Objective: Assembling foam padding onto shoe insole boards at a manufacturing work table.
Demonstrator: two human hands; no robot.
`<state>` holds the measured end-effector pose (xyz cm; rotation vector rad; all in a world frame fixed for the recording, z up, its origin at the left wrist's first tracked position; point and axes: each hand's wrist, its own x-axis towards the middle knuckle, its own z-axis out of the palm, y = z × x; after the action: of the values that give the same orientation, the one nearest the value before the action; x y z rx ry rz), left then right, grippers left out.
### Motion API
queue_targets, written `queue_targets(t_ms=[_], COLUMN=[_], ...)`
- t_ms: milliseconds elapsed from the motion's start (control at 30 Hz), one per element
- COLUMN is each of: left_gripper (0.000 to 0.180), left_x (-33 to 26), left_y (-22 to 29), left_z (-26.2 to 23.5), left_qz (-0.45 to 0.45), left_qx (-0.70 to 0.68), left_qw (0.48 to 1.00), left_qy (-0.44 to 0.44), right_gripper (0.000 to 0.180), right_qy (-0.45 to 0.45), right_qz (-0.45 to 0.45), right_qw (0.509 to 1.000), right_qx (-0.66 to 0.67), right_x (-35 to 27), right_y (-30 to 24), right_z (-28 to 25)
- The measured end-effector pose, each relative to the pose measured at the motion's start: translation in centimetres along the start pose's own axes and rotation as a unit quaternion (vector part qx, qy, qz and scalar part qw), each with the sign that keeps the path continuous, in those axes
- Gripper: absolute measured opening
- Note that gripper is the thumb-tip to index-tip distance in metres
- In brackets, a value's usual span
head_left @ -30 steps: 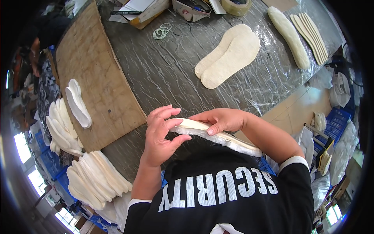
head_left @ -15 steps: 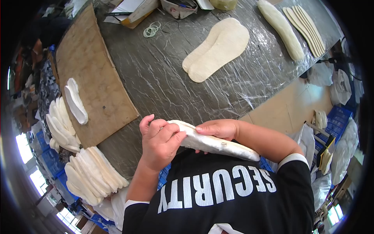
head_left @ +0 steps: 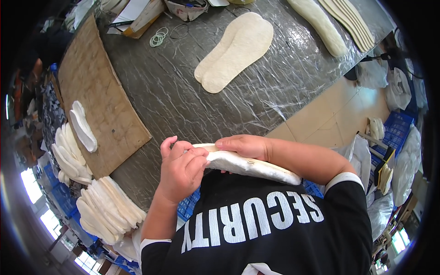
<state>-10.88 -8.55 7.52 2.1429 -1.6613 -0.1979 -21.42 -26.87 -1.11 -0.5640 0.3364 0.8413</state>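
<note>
Fingers (head_left: 192, 158) of the left hand (head_left: 181, 172) are curled tightly around one end of a white fleecy insole (head_left: 250, 166), held against the chest and pinched on top by the right hand (head_left: 243, 146). Beyond it, paired insoles (head_left: 236, 48) lie on the plastic-covered table (head_left: 174, 101). If the pinch were loosened, the limp insole could probably slip away.

The left hand (head_left: 181, 172) covers the near end of the insole stack (head_left: 250, 165), so how its fingers meet the edge there cannot be told. The right hand (head_left: 243, 146) hides the stack's top just beside that. The far end passes behind the right forearm — its tip is out of sight. Left of the grip, the lower insole pile (head_left: 107, 211) fades into the dark rim. Beyond the grip, boxes (head_left: 183, 7) are cut off by the top edge.
</note>
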Motion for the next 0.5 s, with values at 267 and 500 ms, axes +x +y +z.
queue_targets(t_ms=[267,500], left_gripper=[0.032,0.023], left_x=[1.5,2.2], left_y=[2.1,2.5], left_z=[0.9,1.1], left_qz=[-0.063,-0.064], left_qx=[-0.033,-0.037], left_qw=[0.997,0.997], left_qy=[0.016,-0.005], right_gripper=[0.046,0.051], right_qy=[0.025,-0.013], right_qz=[-0.032,-0.051], right_qw=[0.999,0.998], right_qx=[-0.003,0.025], right_x=[-0.6,-1.0], right_y=[0.1,0.2], right_z=[-0.1,0.3])
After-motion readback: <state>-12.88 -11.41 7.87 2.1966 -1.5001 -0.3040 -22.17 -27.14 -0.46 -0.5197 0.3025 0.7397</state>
